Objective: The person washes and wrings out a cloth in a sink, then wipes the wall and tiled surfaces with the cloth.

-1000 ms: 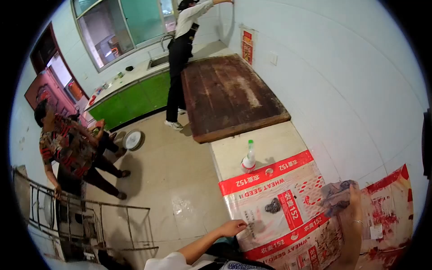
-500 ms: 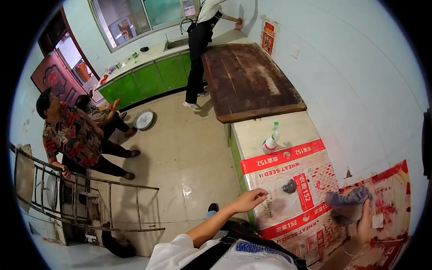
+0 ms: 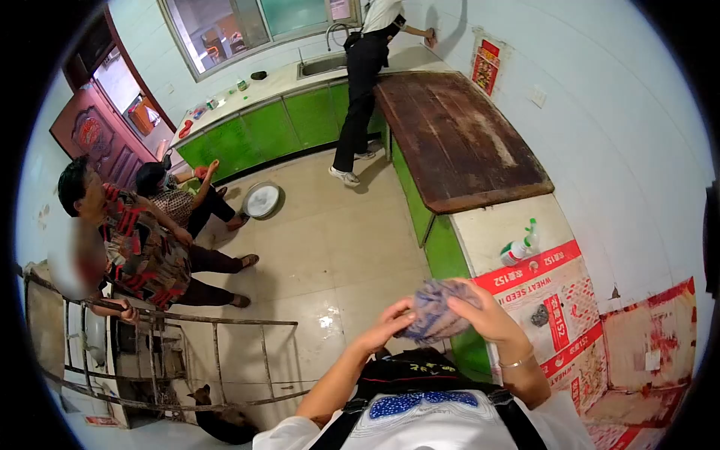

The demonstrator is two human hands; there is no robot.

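A bunched grey-purple cloth [image 3: 431,313] is up in front of my body, held between both hands. My left hand [image 3: 388,325] has its fingers closed on the cloth's left edge. My right hand [image 3: 486,315], with a bracelet at the wrist, grips its right side, the thumb lying across the front. To the right, a counter is covered with red and white wheat seed sacking [image 3: 517,292]. On that sacking lies a dark scouring pad [image 3: 539,316]. A white spray bottle with a green nozzle [image 3: 519,249] stands at the sacking's far edge.
A dark wooden board [image 3: 465,142] lies on the counter beyond. One person [image 3: 364,90] leans over by the sink; two others are at the left beside a metal ladder [image 3: 217,326]. A basin [image 3: 262,200] and a dark dog [image 3: 221,426] are on the floor.
My right hand has lifted the cloth from the sacking and brought it left in front of me. My left hand has come to meet it and grasped it. The view has shifted left.
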